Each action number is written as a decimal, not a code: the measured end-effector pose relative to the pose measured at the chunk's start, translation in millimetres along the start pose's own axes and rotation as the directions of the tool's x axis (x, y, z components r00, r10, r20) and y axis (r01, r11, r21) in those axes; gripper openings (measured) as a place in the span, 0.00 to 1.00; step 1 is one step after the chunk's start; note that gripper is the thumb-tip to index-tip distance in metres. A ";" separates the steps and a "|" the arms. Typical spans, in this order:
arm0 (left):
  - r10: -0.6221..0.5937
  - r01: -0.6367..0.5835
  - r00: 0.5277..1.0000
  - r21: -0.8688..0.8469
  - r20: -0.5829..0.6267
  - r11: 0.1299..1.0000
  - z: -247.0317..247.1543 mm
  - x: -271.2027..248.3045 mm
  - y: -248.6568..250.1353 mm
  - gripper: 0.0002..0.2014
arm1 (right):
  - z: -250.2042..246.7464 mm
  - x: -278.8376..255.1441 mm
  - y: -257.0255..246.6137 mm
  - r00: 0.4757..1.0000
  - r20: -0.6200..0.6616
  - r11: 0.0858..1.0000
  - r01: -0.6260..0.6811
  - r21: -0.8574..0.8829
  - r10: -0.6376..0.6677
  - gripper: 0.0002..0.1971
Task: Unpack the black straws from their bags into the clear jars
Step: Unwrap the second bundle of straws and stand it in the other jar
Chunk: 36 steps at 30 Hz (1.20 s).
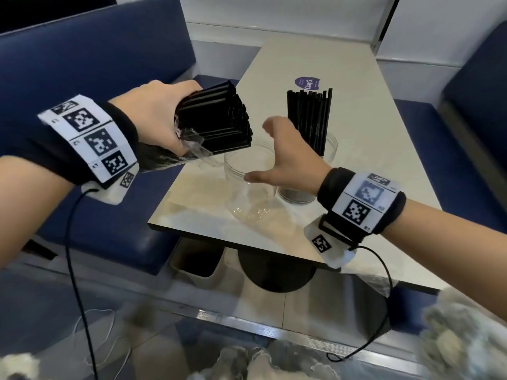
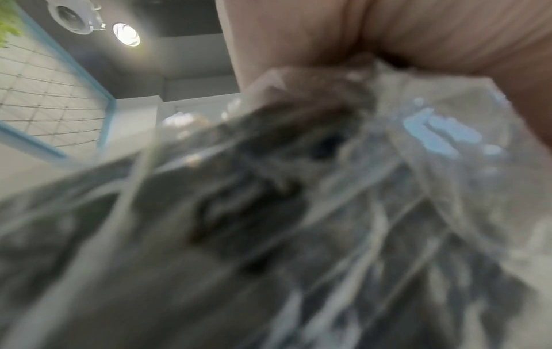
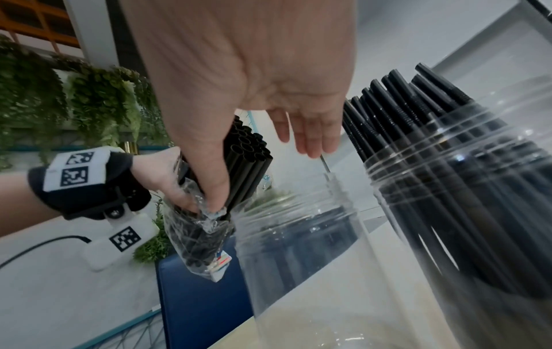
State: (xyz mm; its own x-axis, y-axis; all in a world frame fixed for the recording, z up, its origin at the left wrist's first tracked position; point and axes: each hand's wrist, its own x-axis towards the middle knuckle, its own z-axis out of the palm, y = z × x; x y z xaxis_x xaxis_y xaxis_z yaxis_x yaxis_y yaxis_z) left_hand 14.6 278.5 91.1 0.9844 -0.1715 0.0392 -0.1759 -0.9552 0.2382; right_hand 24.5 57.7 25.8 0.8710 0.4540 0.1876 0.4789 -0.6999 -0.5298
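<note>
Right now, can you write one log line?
left hand: grips bagged straws | right hand: open above empty jar | full jar: behind

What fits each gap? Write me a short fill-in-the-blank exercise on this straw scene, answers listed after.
1. The left hand grips a bundle of black straws partly inside a clear ____.
2. The right hand is open and holds ____.
3. The nearer jar holds ____ straws.
4. The straws in the farther jar stand ____.

Answers: bag; nothing; no; upright
</note>
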 end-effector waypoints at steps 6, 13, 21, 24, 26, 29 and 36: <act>0.040 -0.062 0.991 0.176 0.125 0.982 -5.9 20.1 12.7 0.37 | 19.4 23.2 0.8 0.985 0.087 0.983 -0.156 0.094 0.148 0.58; 0.066 -0.184 0.964 0.471 0.256 0.863 -10.7 43.9 31.2 0.41 | 20.8 16.0 9.5 0.988 0.010 0.960 -0.154 0.232 0.156 0.60; 0.181 -0.383 0.923 0.781 0.338 0.494 -9.5 59.3 70.4 0.30 | 21.7 7.5 12.0 0.989 -0.032 0.951 -0.126 0.283 0.141 0.54; 0.214 -0.430 0.902 0.832 0.376 0.352 -5.1 61.8 80.4 0.22 | 21.8 3.8 14.5 0.984 -0.062 0.941 -0.141 0.309 0.167 0.52; 0.224 -0.440 0.893 0.860 0.390 0.259 -2.4 63.5 82.1 0.21 | 20.0 1.7 14.8 0.983 -0.063 0.940 -0.143 0.308 0.170 0.51; 0.235 -0.421 0.894 0.895 0.382 0.146 3.7 64.7 84.2 0.18 | 16.7 1.0 14.4 0.988 -0.052 0.952 -0.127 0.277 0.147 0.49; 0.296 -0.355 0.895 0.935 0.334 0.019 14.6 57.7 80.2 0.17 | 21.4 8.4 17.6 0.990 -0.082 0.972 -0.091 0.217 0.111 0.48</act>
State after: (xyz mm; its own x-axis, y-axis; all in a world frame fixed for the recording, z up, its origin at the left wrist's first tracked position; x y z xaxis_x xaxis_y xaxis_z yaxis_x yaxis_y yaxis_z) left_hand 57.3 188.4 98.3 0.8278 -0.5166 -0.2186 -0.3562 -0.1829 -0.9164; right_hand 37.9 61.0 0.4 0.9247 0.3270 0.1947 0.3628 -0.6022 -0.7112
